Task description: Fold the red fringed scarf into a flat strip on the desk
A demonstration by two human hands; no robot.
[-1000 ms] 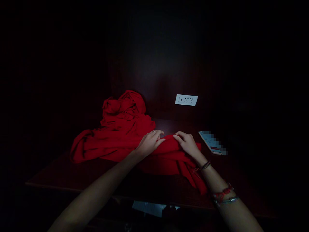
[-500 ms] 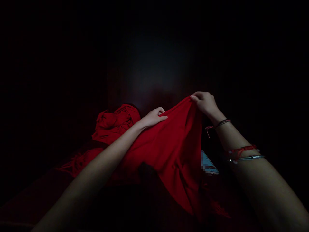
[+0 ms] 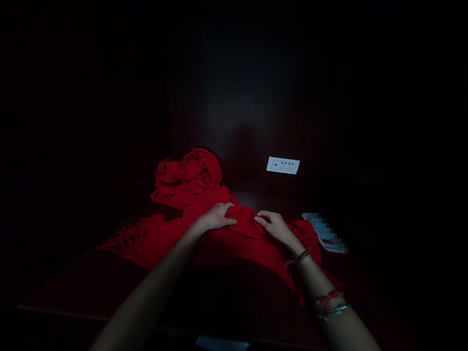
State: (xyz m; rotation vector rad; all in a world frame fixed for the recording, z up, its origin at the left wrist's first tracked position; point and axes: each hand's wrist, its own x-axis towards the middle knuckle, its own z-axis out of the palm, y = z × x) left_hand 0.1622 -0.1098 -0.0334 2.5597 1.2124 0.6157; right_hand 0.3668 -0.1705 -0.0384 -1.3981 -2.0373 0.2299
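Note:
A red fringed scarf (image 3: 175,229) lies spread and bunched on a dark table (image 3: 73,287) in a dim room. My left hand (image 3: 215,219) grips the cloth near its middle, fingers curled into a fold. My right hand (image 3: 274,225) pinches the same cloth a little to the right, with thread bracelets and a bangle on that wrist. Both hands rest low on the table. A crumpled heap of the scarf (image 3: 188,175) stands behind my left hand.
A phone (image 3: 325,233) with a lit screen lies on the table right of my right hand, partly touching the scarf's edge. A white wall socket (image 3: 282,165) sits on the dark back panel. The surroundings are too dark to make out.
Half a second ago both hands held the scarf lifted and stretched in the air. Now they have come back down to the table with it, close together.

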